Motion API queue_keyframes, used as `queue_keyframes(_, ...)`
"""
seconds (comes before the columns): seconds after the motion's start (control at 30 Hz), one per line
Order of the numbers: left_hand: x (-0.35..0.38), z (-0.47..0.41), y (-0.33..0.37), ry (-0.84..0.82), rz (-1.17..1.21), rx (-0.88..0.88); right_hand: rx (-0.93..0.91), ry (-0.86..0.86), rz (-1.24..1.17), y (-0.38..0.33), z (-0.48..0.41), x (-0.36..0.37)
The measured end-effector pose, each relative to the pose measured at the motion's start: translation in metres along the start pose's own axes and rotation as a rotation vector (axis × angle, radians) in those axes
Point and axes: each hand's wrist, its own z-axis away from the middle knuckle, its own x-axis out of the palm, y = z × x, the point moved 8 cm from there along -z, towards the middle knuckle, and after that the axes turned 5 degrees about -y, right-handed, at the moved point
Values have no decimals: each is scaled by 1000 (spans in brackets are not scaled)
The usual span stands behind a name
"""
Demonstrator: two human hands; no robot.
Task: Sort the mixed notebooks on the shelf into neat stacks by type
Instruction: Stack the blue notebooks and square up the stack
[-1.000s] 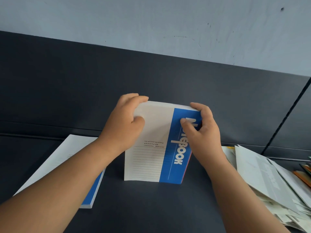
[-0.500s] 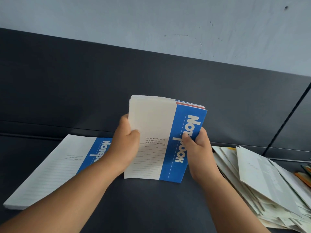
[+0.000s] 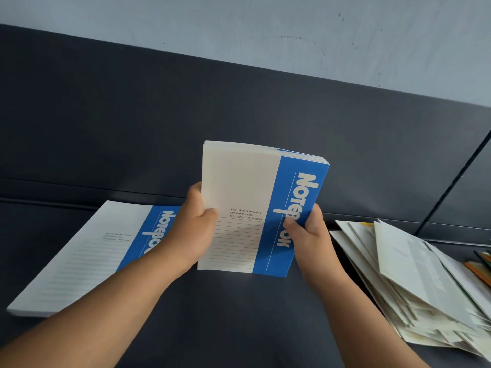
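1. Both hands have slid down from the top edge of the bundle of notebooks (image 3: 244, 187), where they were a second ago, to its two long sides. The bundle itself stands upright much as it did then.
2. That bundle is several blue-and-white books pressed together. The white half of the cover is on the left, and the blue band with "Notebook" running down it is on the right. It stands on end near the middle of the shelf (image 3: 239, 328), front cover towards the person. From here I cannot tell whether its bottom edge touches the shelf or sits just above it.
3. The left hand (image 3: 195, 229) grasps the bundle's left side, thumb laid on the white cover and fingers wrapped behind.
4. The right hand (image 3: 309, 232) grasps the blue spine side, thumb pressed over the printed word and fingers curled round the back.
5. A flat stack (image 3: 87, 261) of the same blue-and-white books lies towards the shelf's left end, cover up, partly behind the left forearm.
6. A loose heap (image 3: 414, 288) of pale, thin notebooks sprawls towards the shelf's right end, fanned and overlapping, near the right wrist but apart from the held bundle.
7. Some orange-edged items (image 3: 478, 272) peek out at the far right beside that heap, too cropped to identify.
8. Behind everything rises the dark back panel (image 3: 159, 115), with a pale grey wall (image 3: 265, 22) above it.
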Motion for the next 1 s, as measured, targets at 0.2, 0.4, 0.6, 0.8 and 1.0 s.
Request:
queue_keyframes(0.2, -18, 1, 13, 85, -140, 54, 0, 7, 118, -12, -5, -4)
queue_keyframes(0.4, -62, -2, 31, 148, -82, 36, 60, -78, 14, -34, -14, 17)
queue_keyframes(0.6, -120, 0, 14, 116, -95, -156, 243, -191, -15, -21, -20, 80)
queue_keyframes(0.8, -179, 1, -27, 121, -158, -341, 388, -248, 22, 4, -23, 153)
queue_keyframes(1.0, -229, -13, -72, 150, -211, -453, 443, -222, 59, 21, -27, 206)
